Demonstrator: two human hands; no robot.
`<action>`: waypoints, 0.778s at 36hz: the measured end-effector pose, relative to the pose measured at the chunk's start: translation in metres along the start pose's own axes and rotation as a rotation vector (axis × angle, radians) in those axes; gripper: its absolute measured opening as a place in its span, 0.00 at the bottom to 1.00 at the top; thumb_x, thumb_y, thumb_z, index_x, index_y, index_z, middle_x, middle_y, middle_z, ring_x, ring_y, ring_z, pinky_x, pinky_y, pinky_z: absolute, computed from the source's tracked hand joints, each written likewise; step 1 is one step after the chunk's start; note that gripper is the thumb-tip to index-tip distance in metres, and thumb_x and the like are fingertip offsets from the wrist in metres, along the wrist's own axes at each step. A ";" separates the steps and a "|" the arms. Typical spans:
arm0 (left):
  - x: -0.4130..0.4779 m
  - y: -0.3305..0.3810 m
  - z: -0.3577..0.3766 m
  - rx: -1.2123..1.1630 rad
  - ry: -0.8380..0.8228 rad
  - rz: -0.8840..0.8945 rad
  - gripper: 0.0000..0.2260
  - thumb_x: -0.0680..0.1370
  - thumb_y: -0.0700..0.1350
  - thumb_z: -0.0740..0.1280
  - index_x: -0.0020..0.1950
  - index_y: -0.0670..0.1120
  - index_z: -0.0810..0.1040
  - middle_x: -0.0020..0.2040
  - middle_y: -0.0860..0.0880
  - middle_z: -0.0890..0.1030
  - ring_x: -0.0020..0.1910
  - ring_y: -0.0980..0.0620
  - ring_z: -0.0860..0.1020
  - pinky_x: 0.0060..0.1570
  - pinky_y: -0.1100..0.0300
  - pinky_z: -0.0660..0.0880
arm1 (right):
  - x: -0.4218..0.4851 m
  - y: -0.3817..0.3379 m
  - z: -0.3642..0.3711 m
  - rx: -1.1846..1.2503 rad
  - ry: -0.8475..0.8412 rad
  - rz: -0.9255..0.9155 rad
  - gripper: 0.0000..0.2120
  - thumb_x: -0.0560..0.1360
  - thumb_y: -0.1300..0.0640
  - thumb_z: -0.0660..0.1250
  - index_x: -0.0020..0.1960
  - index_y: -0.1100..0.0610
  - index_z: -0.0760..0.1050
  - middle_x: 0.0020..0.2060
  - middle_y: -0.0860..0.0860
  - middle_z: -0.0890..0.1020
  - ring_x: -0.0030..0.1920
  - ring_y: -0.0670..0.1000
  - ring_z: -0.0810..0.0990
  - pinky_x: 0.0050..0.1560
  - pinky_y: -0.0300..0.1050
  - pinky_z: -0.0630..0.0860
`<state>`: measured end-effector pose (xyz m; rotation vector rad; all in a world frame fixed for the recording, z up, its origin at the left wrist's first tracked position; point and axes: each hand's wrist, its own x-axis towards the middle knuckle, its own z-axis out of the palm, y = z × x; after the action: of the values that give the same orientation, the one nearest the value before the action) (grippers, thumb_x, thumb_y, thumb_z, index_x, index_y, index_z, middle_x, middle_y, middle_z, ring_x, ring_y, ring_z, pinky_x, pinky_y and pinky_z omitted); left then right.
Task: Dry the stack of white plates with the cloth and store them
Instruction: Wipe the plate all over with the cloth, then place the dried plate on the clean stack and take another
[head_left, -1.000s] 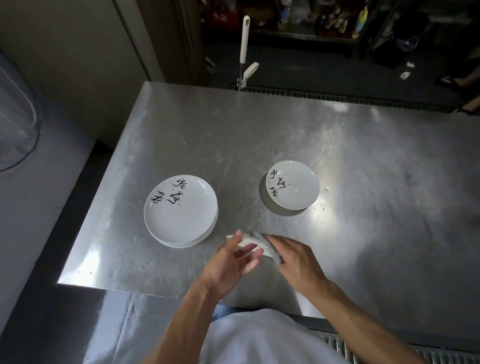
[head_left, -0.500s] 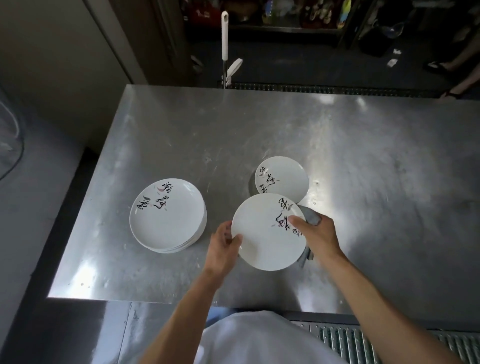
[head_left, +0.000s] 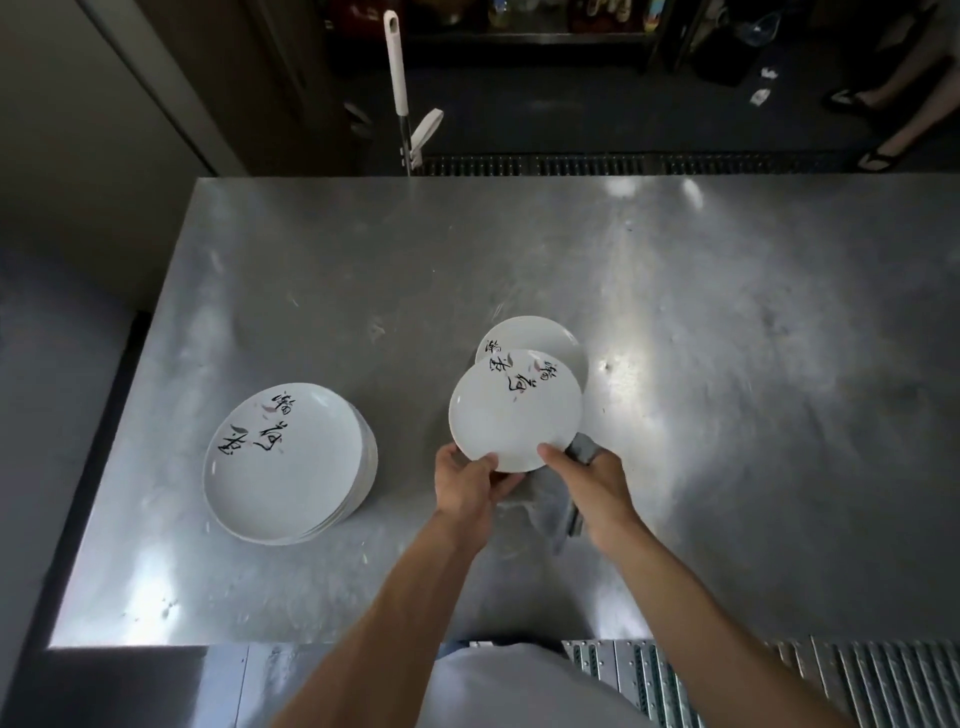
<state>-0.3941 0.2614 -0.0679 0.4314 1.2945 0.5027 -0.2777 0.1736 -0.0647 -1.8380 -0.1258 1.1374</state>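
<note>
Black brush-written characters across the far side of the held plate (head_left: 514, 415), like calligraphy partly showing on the plate lying behind it (head_left: 540, 338), larger black characters on the top of the stack of plates (head_left: 283, 462), all too cursive and blurred to read out

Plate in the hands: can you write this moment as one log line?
step: drying | held plate: above table | left hand: grips near rim | right hand: pinches rim, cloth under | stack: on table, untouched
</note>
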 end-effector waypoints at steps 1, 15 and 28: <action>0.004 0.001 0.006 -0.008 0.009 -0.008 0.18 0.81 0.29 0.63 0.68 0.41 0.65 0.68 0.37 0.72 0.63 0.35 0.78 0.40 0.54 0.84 | 0.006 -0.001 0.002 -0.001 0.022 0.012 0.09 0.72 0.49 0.75 0.42 0.54 0.81 0.36 0.54 0.86 0.34 0.64 0.81 0.32 0.55 0.73; 0.067 0.024 0.027 0.284 0.000 -0.082 0.05 0.83 0.38 0.65 0.56 0.36 0.76 0.39 0.40 0.85 0.33 0.47 0.84 0.41 0.51 0.85 | 0.116 -0.020 -0.022 -0.120 0.104 0.122 0.09 0.73 0.56 0.76 0.39 0.59 0.80 0.37 0.55 0.84 0.40 0.55 0.83 0.45 0.45 0.80; 0.078 0.021 0.046 0.227 0.035 -0.067 0.09 0.80 0.31 0.66 0.59 0.30 0.80 0.42 0.39 0.86 0.36 0.48 0.86 0.34 0.62 0.82 | 0.100 -0.017 -0.042 -0.102 0.021 0.256 0.13 0.74 0.52 0.75 0.47 0.63 0.82 0.40 0.62 0.85 0.42 0.61 0.85 0.44 0.51 0.82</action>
<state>-0.3370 0.3226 -0.1072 0.5675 1.4014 0.3093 -0.1841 0.2067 -0.1115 -1.9976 0.0666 1.3072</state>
